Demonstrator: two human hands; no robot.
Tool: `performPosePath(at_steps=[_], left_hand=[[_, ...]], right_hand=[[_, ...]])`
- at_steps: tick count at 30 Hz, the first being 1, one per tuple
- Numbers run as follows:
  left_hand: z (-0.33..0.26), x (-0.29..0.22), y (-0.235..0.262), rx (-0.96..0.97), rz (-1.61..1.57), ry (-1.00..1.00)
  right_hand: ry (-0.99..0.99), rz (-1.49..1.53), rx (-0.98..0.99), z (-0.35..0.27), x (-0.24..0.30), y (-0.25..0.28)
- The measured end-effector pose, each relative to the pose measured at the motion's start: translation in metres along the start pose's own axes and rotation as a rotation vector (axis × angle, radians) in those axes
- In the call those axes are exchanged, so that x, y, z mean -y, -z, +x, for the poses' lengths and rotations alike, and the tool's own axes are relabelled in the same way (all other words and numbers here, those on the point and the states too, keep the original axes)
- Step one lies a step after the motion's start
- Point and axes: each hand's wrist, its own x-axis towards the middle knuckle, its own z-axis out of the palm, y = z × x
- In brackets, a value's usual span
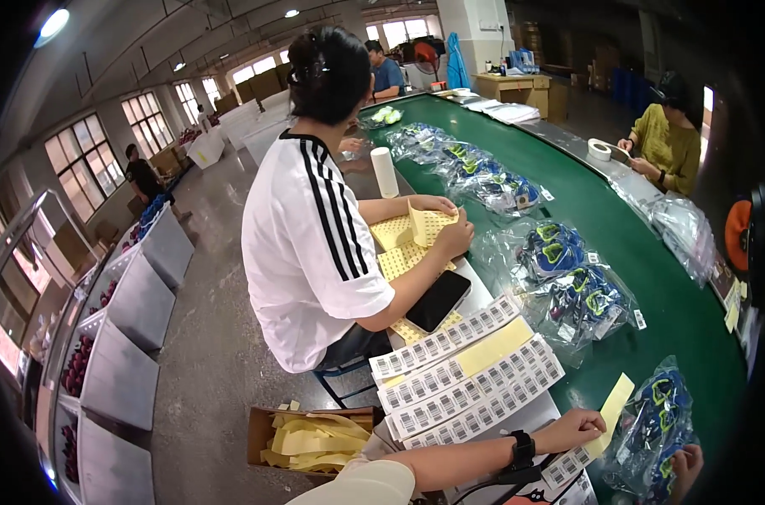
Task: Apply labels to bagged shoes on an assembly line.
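Note:
My left hand (571, 431), with a dark watch on its wrist, pinches a strip of barcode labels (611, 414) on yellow backing. The strip's upper part is bare yellow, and white labels show below the hand. At the lower right, my right hand (686, 473) curls its fingers against a clear plastic bag of blue and lime shoes (657, 412). Whatever those fingers pinch is too hidden to make out. More barcode label sheets (475, 387) lie fanned to the left of my hands.
Beside me a person in a white striped shirt (315, 244) handles yellow sticker sheets (403, 263); a black phone (439, 301) lies near. Bagged shoes (559, 252) rest along the green belt (601, 227). A carton (260, 438) of yellow backing strips stands below. Another person (673, 139) works across.

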Motion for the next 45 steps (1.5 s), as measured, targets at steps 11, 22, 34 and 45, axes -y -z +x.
performPosePath(at_steps=[11,22,34,45], left_hand=[[-0.002,-0.013,-0.005,-0.015,-0.318,-0.116],[-0.022,-0.035,-0.007,-0.086,-0.134,-0.144],[-0.021,-0.030,-0.004,0.056,-0.161,0.103],[-0.005,-0.031,-0.004,-0.143,-0.067,0.150]], right_hand=[[-0.029,0.423,0.345,-0.069,0.120,-0.161],[0.359,0.147,-0.047,-0.075,0.136,-0.156],[0.627,-0.131,-0.214,-0.076,0.131,-0.169],[0.246,0.841,-0.558,-0.011,0.071,0.008]])
